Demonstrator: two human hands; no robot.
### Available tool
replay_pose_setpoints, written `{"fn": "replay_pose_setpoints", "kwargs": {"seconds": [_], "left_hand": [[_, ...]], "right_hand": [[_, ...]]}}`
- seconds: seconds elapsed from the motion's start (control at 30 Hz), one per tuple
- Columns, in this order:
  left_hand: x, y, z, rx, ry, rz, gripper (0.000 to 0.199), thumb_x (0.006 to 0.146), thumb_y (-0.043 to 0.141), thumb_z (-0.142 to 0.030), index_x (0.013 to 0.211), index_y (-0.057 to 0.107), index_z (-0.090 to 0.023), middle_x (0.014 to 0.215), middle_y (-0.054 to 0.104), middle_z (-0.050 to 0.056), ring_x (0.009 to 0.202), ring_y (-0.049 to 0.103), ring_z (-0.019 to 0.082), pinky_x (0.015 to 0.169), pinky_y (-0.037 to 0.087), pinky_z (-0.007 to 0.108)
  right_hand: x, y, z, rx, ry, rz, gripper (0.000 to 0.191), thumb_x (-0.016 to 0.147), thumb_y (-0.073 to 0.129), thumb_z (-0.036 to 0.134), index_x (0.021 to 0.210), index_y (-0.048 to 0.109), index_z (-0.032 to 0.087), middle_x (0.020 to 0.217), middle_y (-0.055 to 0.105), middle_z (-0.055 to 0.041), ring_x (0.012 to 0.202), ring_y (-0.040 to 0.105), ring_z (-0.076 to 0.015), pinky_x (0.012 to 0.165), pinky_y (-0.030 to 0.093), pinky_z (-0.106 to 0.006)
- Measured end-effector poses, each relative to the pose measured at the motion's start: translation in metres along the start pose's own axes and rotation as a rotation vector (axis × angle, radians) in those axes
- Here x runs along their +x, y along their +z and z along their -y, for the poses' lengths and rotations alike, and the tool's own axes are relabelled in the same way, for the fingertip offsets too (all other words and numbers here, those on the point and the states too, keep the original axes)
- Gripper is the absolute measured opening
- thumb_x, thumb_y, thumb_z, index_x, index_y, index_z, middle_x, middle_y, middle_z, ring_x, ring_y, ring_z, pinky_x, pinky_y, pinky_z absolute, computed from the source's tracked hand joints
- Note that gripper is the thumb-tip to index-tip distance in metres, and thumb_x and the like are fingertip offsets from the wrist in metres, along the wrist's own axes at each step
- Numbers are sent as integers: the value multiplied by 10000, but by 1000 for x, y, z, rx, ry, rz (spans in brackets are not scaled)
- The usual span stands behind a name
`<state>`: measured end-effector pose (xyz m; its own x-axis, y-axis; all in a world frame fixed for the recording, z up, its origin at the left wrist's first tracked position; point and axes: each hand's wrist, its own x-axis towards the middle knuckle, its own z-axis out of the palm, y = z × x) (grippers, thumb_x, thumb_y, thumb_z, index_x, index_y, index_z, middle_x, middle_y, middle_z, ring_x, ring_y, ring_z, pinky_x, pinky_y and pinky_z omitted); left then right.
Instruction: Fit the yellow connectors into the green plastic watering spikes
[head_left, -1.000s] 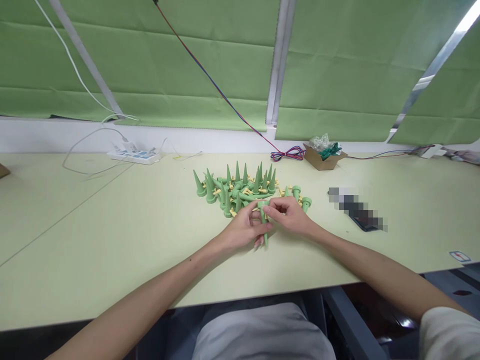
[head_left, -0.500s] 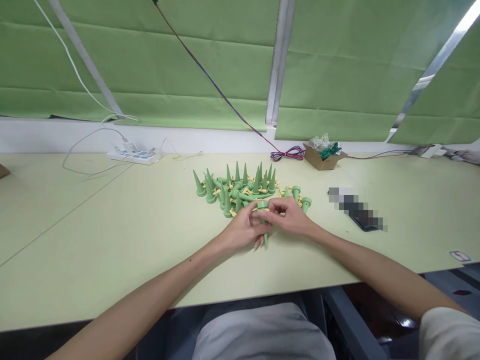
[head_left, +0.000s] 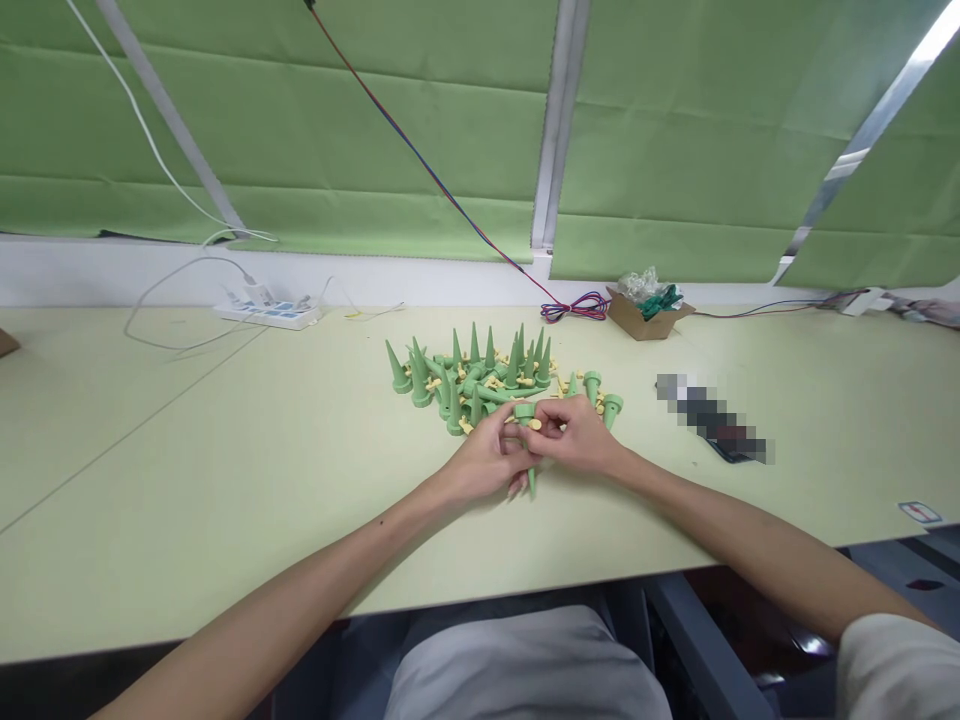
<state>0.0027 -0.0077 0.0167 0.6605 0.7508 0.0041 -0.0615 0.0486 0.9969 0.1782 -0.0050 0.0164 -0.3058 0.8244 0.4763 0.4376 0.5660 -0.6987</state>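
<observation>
My left hand (head_left: pixel 491 455) is closed around a green plant watering spike (head_left: pixel 524 411), its round cap up and its tip pointing down toward me. A small yellow valve (head_left: pixel 535 425) sticks out of the spike just below the cap. My right hand (head_left: pixel 576 435) pinches at this valve from the right, thumb and forefinger close together; part of the contact is hidden. Right behind my hands lies a pile of similar green spikes (head_left: pixel 475 345), several upright and others on their sides, with yellow valves (head_left: pixel 433 383) among them. A few capped spikes (head_left: pixel 613 405) rest beyond my right hand.
A dark phone-like object (head_left: pixel 731 440), partly pixelated, lies at the right. Against the back wall are a small cardboard box (head_left: pixel 649 322) with plastic and green ties, a coiled red-blue cable (head_left: pixel 576 307) and a white power strip (head_left: pixel 270 314). The table edge is close to my body.
My right thumb and fingers have shifted slightly on the spike, so the yellow valve below its cap now shows more. My left hand and the pile stay where they were.
</observation>
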Motion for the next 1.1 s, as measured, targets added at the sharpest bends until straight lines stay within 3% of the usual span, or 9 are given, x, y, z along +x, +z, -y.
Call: {"fn": "replay_pose_setpoints", "kwargs": {"seconds": [0.23,0.7,0.97,1.1], "left_hand": [[0,2,-2,16,-4,-9,574,746,806,-308,1197,463,-212,749,615,-42,433,550,84,408,432,210],[0,3,-2,10,-5,-12,551,731,812,-283,1146,459,-199,744,610,-46,426,544,80,402,428,210],[1,0,0,9,-5,-15,534,736,815,-332,1116,461,-206,751,614,-42,427,548,80,404,417,210],[0,1,-2,15,-16,-17,521,750,806,-349,1106,456,-202,716,588,-53,419,531,75,405,409,206]], "right_hand": [[-1,4,5,-15,53,-43,222,669,574,199,537,396,204,463,372,66,474,308,-80,482,266,-228],[-1,5,6,-11,56,-42,209,666,555,210,539,389,206,468,367,64,478,307,-81,483,266,-229],[-1,3,3,-11,40,-18,268,724,595,230,556,388,206,481,356,70,486,301,-82,487,267,-233],[0,1,0,-38,-20,-7,351,818,623,323,574,400,204,477,366,71,480,301,-81,499,278,-238]]}}
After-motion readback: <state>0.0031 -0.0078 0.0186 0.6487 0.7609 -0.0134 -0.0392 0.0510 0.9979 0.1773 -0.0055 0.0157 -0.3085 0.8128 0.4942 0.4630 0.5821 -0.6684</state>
